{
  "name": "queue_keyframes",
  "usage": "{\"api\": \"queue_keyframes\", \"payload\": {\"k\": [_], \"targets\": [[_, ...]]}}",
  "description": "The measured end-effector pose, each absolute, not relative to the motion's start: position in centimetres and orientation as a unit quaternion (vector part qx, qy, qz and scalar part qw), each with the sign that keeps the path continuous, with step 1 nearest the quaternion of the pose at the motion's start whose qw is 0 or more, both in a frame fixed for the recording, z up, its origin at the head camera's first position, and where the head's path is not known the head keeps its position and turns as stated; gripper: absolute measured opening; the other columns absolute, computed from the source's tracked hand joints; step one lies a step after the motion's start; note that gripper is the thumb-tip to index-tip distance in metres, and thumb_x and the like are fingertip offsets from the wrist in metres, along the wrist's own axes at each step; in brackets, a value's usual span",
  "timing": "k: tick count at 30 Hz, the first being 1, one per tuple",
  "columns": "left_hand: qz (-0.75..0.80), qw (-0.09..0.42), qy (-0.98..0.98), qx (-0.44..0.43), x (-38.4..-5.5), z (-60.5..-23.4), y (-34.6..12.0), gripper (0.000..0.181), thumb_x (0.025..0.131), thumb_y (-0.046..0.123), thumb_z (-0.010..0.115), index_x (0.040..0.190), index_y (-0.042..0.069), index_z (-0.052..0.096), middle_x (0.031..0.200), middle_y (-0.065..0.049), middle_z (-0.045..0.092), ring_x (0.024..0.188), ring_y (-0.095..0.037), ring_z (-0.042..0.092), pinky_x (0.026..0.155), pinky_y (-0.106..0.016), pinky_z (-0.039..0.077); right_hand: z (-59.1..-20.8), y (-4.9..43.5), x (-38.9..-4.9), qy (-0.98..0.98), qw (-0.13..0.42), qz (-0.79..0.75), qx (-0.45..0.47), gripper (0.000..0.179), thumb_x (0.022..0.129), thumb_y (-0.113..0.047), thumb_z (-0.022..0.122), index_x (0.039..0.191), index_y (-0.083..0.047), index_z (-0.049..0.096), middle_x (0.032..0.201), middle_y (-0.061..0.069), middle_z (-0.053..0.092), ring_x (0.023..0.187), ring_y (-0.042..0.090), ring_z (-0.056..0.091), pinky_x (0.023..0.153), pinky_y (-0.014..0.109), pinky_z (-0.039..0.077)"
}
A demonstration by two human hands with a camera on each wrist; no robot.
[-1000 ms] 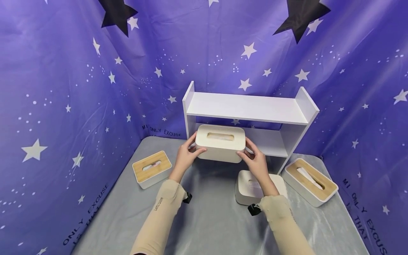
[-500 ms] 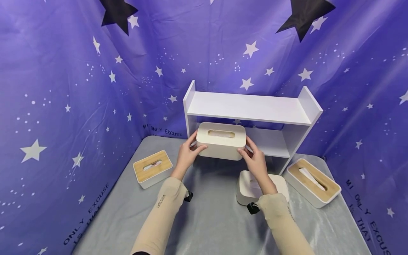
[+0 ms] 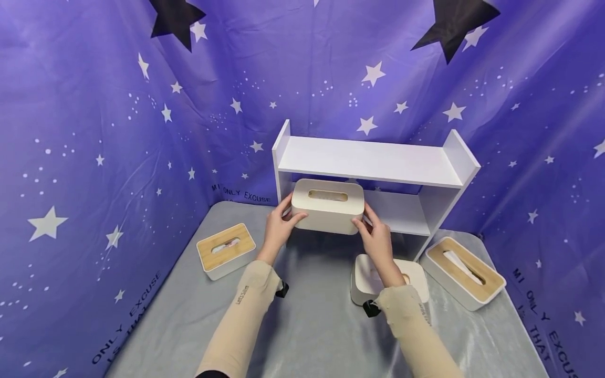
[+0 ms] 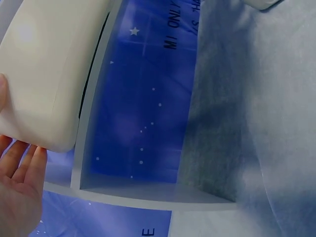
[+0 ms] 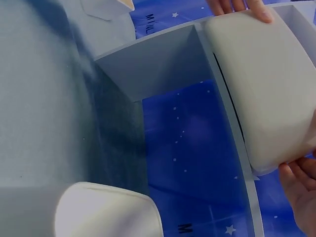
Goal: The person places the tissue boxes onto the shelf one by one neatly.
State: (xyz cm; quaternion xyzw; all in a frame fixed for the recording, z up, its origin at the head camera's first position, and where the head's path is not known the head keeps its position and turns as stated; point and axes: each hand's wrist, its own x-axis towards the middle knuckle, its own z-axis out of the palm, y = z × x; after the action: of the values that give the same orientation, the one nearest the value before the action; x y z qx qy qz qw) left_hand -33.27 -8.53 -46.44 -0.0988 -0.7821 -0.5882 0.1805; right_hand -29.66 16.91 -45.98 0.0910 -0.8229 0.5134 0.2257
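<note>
Cream rounded-oblong tissue box (image 3: 328, 199), in the head view, is gripped at both ends by left hand (image 3: 278, 228) and right hand (image 3: 377, 240), slightly deeper into the white two-board shelf unit (image 3: 368, 157) than a moment ago, which I take as progress inward; left wrist view shows one end held; right wrist view, a dark line along its lower edge, contact unclear

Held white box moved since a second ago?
Yes, slightly: in the head view, the held white box sits higher, closer to the front edge of the shelf's top board.
</note>
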Motion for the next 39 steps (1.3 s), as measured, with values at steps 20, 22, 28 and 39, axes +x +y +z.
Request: {"api": "queue_keyframes", "payload": {"k": [20, 22, 28, 39], "targets": [[-0.595, 0.214, -0.774, -0.049, -33.4, -45.6, -7.6, 0.067, 0.076, 0.022, 0.086, 0.136, 0.005, 0.061, 0.135, -0.018, 0.062, 0.121, -0.030, 0.064, 0.095, -0.033, 0.058, -46.6, 16.0, -30.8, -0.828, 0.281, 0.484, 0.047, 0.051, 0.095, -0.022, 0.069, 0.140, -0.001, 0.056, 0.132, 0.021, 0.064, 0.113, 0.035, 0.067, 0.092, 0.042, 0.057], [-0.590, 0.217, -0.776, -0.049, -33.4, -45.6, -7.5, 0.067, 0.076, 0.022, 0.086, 0.136, 0.005, 0.061, 0.134, -0.019, 0.063, 0.119, -0.030, 0.065, 0.094, -0.031, 0.059, -46.7, 15.9, -30.8, -0.829, 0.289, 0.477, 0.039, 0.051, 0.094, -0.023, 0.069, 0.138, -0.002, 0.058, 0.130, 0.020, 0.065, 0.112, 0.035, 0.068, 0.091, 0.043, 0.058], [-0.576, 0.219, -0.786, -0.044, -33.2, -45.3, -7.5, 0.067, 0.076, 0.023, 0.086, 0.135, 0.004, 0.061, 0.133, -0.019, 0.063, 0.118, -0.030, 0.066, 0.092, -0.030, 0.059, -46.9, 15.6, -30.9, -0.828, 0.313, 0.463, 0.032, 0.048, 0.093, -0.023, 0.071, 0.135, -0.001, 0.061, 0.125, 0.019, 0.068, 0.108, 0.034, 0.070, 0.086, 0.047, 0.060], [-0.550, 0.224, -0.804, -0.031, -33.0, -44.6, -7.1, 0.063, 0.078, 0.023, 0.084, 0.134, 0.003, 0.062, 0.129, -0.020, 0.066, 0.118, -0.030, 0.067, 0.092, -0.033, 0.060, -46.2, 15.2, -30.8, -0.836, 0.295, 0.461, 0.024, 0.048, 0.095, -0.024, 0.068, 0.135, -0.001, 0.060, 0.127, 0.020, 0.067, 0.112, 0.033, 0.069, 0.089, 0.046, 0.060]]}}
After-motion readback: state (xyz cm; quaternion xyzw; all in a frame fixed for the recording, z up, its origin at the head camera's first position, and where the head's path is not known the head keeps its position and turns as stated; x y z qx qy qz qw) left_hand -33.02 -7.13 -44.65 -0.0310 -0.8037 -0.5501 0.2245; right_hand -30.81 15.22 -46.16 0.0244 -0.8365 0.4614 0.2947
